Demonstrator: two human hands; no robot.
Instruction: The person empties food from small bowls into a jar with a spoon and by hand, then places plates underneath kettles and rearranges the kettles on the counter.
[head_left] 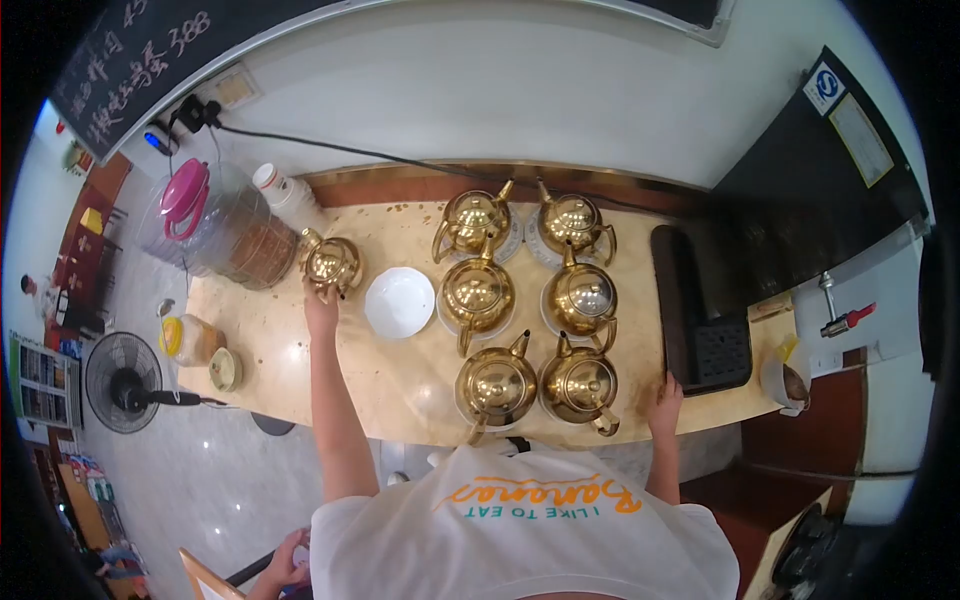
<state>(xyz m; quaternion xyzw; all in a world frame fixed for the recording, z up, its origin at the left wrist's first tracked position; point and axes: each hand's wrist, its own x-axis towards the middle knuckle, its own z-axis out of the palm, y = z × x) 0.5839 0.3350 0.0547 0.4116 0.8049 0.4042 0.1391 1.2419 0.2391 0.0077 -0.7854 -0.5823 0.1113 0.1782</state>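
Observation:
My left hand [322, 297] is closed on the handle side of a small gold teapot [334, 262] at the left part of the counter. Right of that teapot lies a white plate [400, 303] with nothing on it. Several more gold teapots [477, 293] stand in two columns in the middle, most on white plates that show at their bases. My right hand [665, 402] rests at the counter's front edge, its fingers stretched out beside the black drip tray [718, 357] of a dispenser and holding nothing visible.
A large clear jar with a pink lid [186, 200], stacked cups [288, 195] and a yellow-lidded jar [195, 340] stand left. A black cable [380, 157] runs along the wall. A tap [845, 320] is at right. Another person's hand [288, 562] shows lower left, near a fan [130, 385].

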